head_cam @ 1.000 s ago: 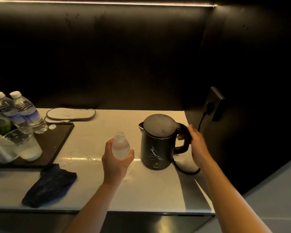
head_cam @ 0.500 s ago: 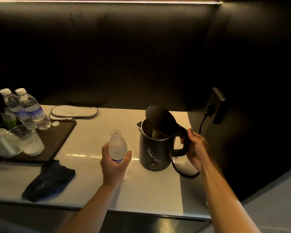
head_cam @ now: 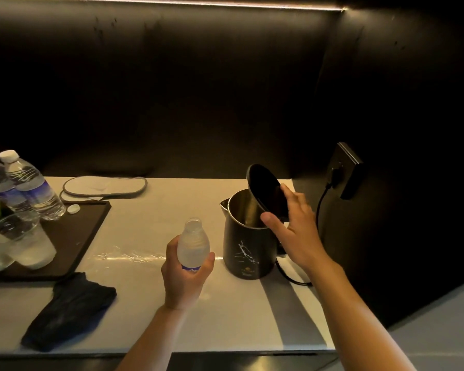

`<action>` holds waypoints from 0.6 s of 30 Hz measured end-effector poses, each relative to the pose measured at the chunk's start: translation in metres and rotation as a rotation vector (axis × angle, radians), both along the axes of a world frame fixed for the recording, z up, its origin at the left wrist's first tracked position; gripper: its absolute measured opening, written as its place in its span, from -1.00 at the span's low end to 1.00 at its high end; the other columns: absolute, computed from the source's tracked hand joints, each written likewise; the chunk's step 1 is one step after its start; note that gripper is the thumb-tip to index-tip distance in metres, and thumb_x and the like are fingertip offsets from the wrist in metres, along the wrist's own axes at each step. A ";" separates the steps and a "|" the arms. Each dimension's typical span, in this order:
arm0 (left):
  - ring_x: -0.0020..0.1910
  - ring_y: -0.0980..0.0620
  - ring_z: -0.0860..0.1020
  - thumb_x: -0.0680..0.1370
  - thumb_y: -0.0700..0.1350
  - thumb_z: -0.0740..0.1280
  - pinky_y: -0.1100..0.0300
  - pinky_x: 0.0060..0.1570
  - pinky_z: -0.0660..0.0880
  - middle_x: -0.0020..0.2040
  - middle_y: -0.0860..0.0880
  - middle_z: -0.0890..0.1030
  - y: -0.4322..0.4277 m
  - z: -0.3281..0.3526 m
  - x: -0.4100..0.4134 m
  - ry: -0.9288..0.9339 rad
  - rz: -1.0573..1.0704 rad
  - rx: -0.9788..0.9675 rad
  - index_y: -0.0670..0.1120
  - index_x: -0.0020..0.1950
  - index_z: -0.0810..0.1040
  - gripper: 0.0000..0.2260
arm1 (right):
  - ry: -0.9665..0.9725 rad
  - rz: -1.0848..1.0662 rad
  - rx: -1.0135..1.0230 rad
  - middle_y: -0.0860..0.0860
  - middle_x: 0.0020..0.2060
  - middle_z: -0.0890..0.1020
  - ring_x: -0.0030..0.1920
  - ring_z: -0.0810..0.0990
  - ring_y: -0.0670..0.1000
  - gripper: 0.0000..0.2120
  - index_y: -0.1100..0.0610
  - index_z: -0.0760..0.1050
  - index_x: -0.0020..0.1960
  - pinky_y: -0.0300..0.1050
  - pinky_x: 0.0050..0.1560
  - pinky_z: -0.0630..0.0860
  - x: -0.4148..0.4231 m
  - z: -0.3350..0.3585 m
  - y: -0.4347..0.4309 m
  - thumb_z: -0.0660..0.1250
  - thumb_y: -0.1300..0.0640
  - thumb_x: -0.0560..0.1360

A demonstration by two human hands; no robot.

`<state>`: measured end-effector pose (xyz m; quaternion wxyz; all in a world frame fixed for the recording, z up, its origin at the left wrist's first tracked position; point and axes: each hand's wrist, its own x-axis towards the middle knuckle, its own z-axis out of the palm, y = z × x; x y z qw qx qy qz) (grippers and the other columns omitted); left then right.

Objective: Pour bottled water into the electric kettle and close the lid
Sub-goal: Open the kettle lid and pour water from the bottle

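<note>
Your left hand point(head_cam: 186, 274) is wrapped firmly round the uncapped bottle point(head_cam: 193, 243), upright over the counter's point(head_cam: 145, 231) front middle, just left of the kettle point(head_cam: 248, 236). Your right hand point(head_cam: 292, 226) pinches the raised lid point(head_cam: 265, 190) between thumb and fingers. Release early and the lid may drop across the mouth; pour short and water hits the counter near the cord point(head_cam: 319, 207).
</note>
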<state>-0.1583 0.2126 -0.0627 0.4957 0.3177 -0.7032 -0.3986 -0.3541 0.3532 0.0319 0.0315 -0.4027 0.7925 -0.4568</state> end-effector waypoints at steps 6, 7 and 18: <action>0.09 0.30 0.55 0.27 0.20 0.51 0.55 -0.15 0.49 0.07 0.23 0.53 -0.007 0.015 0.007 0.012 -0.093 0.042 0.25 0.27 0.35 -0.37 | -0.031 -0.090 -0.071 -0.07 0.30 0.31 0.29 0.30 0.05 -0.14 -0.09 0.15 0.57 0.18 0.27 0.40 0.008 -0.005 -0.003 0.01 -0.55 0.42; 0.09 0.28 0.56 0.28 0.20 0.50 0.53 -0.15 0.50 0.07 0.21 0.54 -0.009 0.019 0.008 0.018 -0.115 0.034 0.22 0.28 0.36 -0.38 | -0.055 -0.090 -0.093 -0.05 0.31 0.31 0.30 0.30 0.05 -0.12 -0.08 0.15 0.58 0.12 0.27 0.41 0.009 -0.004 -0.002 -0.01 -0.57 0.41; 0.09 0.15 0.57 0.31 0.29 0.48 0.29 -0.10 0.63 0.04 0.34 0.52 -0.061 0.091 0.001 -0.313 -0.597 -0.076 0.26 0.25 0.37 -0.44 | -0.298 -0.105 -0.329 -0.31 0.28 0.36 0.19 0.26 -0.55 -0.50 -0.23 0.30 0.39 -0.65 -0.01 0.22 0.017 -0.001 -0.003 0.01 -0.36 0.51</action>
